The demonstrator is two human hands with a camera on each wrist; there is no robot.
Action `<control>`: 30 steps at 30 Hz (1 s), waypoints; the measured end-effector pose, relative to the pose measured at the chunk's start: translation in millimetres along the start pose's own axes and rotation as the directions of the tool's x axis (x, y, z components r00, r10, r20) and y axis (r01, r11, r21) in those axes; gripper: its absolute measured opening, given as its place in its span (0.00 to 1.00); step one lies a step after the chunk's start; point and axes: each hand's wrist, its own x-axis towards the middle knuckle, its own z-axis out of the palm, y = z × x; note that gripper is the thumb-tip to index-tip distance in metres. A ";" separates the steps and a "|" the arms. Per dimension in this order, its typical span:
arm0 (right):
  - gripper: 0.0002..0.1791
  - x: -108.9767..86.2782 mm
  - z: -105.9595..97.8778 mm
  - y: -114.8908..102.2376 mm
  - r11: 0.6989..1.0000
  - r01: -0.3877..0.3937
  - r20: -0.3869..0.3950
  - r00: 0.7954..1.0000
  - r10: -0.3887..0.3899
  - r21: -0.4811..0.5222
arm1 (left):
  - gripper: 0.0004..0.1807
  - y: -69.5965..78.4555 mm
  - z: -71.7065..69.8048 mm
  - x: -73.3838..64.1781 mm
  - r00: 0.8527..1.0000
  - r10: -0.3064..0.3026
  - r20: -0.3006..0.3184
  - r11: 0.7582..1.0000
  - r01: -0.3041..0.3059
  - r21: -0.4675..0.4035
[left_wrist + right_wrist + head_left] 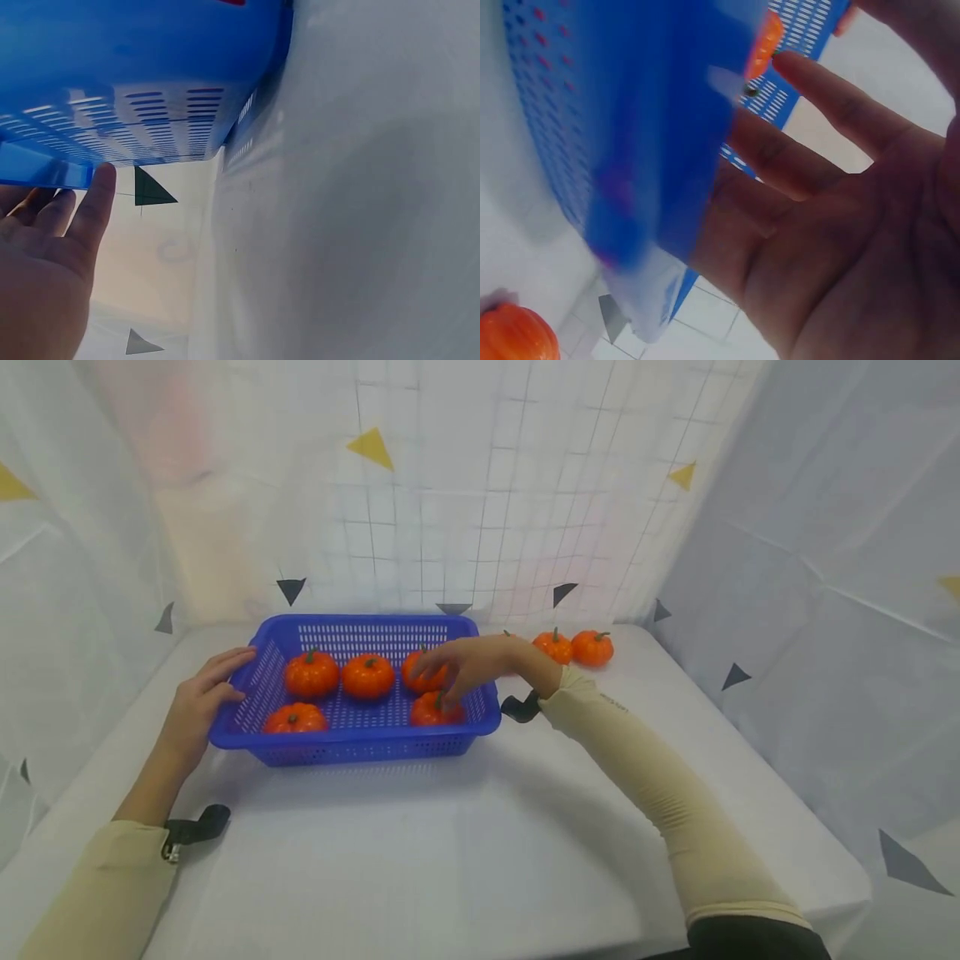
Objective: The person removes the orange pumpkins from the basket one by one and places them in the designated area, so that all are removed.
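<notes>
A blue plastic basket (360,739) with slotted walls stands on the white table. Several small orange pumpkins (367,677) lie inside it. At the basket's left end, my left hand (197,702) holds the rim; the left wrist view has its fingers at the rim (45,176). My right hand (480,662) reaches over the basket's right end, fingers spread and pointing down. Just under these fingers sits the front right pumpkin (435,710), with another pumpkin (417,672) partly hidden behind them. The right wrist view shows a bare palm (840,232), holding nothing.
Outside the basket, at the table's back right, sit an orange pumpkin (553,647) and another (592,648) beside it. A third is mostly hidden behind my right wrist. White sheeting (450,485) with grid lines and triangles closes off the back and sides.
</notes>
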 end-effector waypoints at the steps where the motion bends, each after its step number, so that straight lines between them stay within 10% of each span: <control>1: 0.37 1.0 0.6 0.5 1.000 -0.004 0.005 1.000 0.004 -0.023 | 0.26 -0.6 -0.3 -0.2 1.000 0.001 0.000 1.000 -0.001 0.001; 9: 0.36 14.2 11.5 9.5 0.967 -0.012 0.027 0.999 0.020 -0.254 | 0.27 -3.0 0.7 -2.1 0.999 -0.038 0.018 0.999 0.038 -0.027; 30: 0.28 37.1 36.5 12.3 0.909 -0.057 -0.084 0.996 0.024 -0.412 | 0.27 2.0 -0.9 -2.0 0.999 -0.041 0.023 0.999 0.042 -0.025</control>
